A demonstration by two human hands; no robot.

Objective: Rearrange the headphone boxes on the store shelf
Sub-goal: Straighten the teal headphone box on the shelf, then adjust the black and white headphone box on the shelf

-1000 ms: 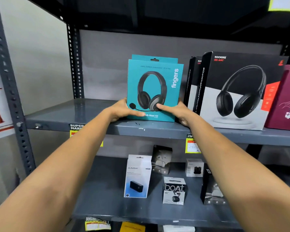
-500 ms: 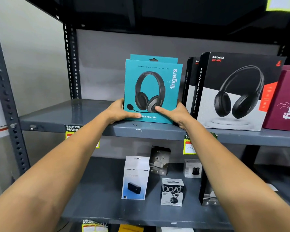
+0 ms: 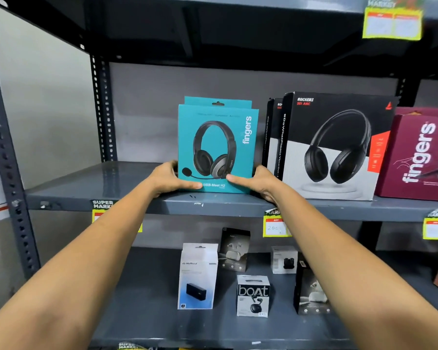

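Note:
A teal fingers headphone box [image 3: 216, 145] stands upright near the front of the grey middle shelf [image 3: 91, 180], with a second teal box just visible behind it. My left hand [image 3: 168, 179] grips its lower left corner and my right hand [image 3: 257, 183] grips its lower right corner, thumbs across the front. Right of it stand two black-and-white Rockerz headphone boxes [image 3: 331, 145], one behind the other. A maroon fingers box [image 3: 420, 155] stands at the far right, partly cut off.
The left part of the middle shelf is bare up to the perforated upright [image 3: 101, 109]. The lower shelf holds several small earbud and gadget boxes, among them a boat box [image 3: 253, 295] and a white-blue box [image 3: 197, 276]. Yellow price tags [image 3: 274, 226] hang on shelf edges.
The teal box stays in both hands and has shifted slightly left, opening a small gap to the Rockerz boxes. The camera view has tilted up a little.

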